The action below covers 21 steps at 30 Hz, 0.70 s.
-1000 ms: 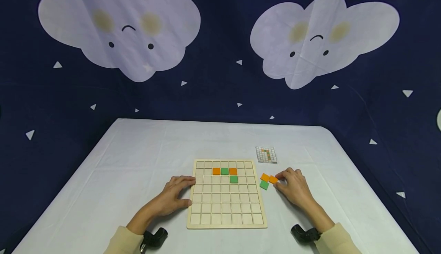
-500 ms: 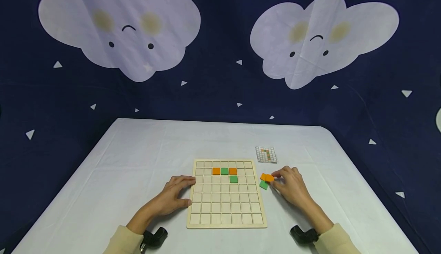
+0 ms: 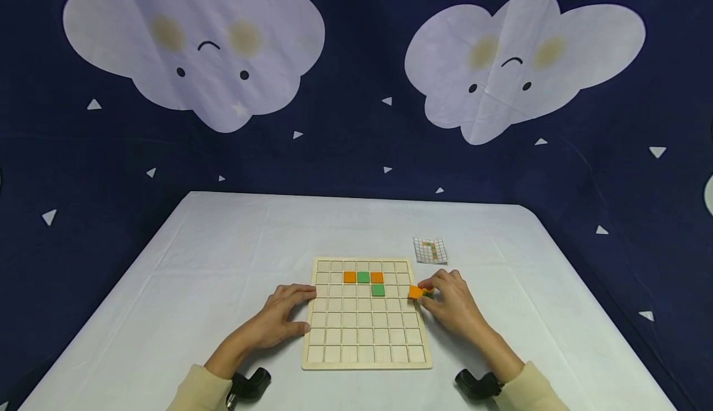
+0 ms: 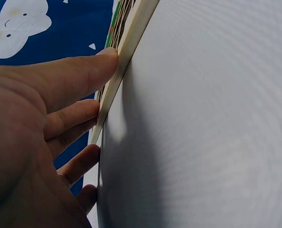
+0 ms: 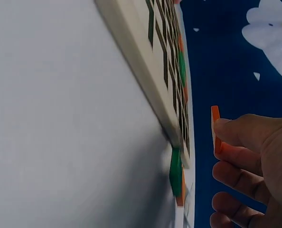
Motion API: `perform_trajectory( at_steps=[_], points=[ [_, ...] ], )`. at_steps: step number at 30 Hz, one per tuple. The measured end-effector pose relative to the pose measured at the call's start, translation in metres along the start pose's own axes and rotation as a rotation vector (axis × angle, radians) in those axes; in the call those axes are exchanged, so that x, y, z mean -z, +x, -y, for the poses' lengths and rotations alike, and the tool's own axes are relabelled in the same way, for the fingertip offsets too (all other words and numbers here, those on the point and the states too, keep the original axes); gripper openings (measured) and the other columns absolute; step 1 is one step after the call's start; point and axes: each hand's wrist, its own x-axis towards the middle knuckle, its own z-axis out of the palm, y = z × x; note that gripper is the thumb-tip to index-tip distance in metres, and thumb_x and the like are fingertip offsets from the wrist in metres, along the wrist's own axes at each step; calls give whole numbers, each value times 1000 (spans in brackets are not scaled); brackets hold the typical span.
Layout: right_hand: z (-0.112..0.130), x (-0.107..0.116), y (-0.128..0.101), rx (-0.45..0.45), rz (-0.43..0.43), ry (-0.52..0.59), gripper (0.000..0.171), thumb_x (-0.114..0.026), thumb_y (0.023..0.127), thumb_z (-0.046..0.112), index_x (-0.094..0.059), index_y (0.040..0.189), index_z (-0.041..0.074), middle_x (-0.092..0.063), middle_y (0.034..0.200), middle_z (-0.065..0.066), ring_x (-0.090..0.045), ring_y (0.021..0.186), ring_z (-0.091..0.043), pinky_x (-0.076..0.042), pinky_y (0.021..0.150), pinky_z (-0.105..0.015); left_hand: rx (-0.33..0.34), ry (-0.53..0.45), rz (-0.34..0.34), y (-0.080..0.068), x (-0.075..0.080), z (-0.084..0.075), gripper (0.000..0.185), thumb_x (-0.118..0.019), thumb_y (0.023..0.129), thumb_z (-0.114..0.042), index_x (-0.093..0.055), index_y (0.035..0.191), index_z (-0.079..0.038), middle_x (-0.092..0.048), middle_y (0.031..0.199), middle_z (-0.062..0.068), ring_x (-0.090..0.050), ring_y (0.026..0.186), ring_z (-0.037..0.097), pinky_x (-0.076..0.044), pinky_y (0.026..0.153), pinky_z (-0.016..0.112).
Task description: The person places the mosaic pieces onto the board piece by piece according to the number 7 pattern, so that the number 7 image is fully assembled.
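The left hand (image 3: 276,321) lay flat on the white worktop (image 3: 211,262) against the left edge of the wooden grid board (image 3: 366,330), its fingers (image 4: 79,73) straight and relaxed with the tips touching the board's rim, holding nothing; that placement looked meant to brace the board so it would not slide. The board sat near the front edge of the worktop, about midway across. On it, in the second row from the far edge, an orange tile (image 3: 350,277), a green tile (image 3: 363,277) and another orange tile (image 3: 377,277) filled three adjoining cells, and a second green tile (image 3: 378,290) sat in the cell just below the right-hand orange one. At the board's right edge the right hand (image 3: 452,307) pinched a loose orange tile (image 3: 415,292) between thumb and fingertip, the other fingers curled loosely beneath; the right wrist view showed that tile (image 5: 215,129) held on edge and clear of the surface, just over the board's rim, which suited carrying it across to a cell. Below it a spare green tile (image 5: 175,172) lay on the worktop just beside the board's right edge, with a sliver of orange under it. Toward the far right, a small printed pattern card (image 3: 431,249) lay flat near the board's far right corner, face up where it could be read.
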Motion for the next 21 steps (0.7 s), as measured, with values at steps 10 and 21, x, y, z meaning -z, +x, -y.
perform_trajectory(
  at_steps=[10, 21],
  points=[
    [24, -10, 5, 9, 76, 25, 20, -77, 73, 18, -72, 92, 14, -60, 84, 4, -38, 78, -8, -31, 71, -27, 12, -2, 6, 0, 0, 0, 58, -72, 80, -19, -51, 132, -6, -45, 141, 8, -34, 129, 31, -24, 103, 57],
    [39, -24, 8, 63, 108, 3, 17, -76, 75, 19, -73, 91, 15, -58, 84, 6, -40, 79, -8, -33, 72, -28, 9, 2, 2, 0, -1, -1, 58, -72, 80, -19, -51, 132, -5, -46, 140, 8, -35, 127, 31, -23, 103, 57]
  ],
)
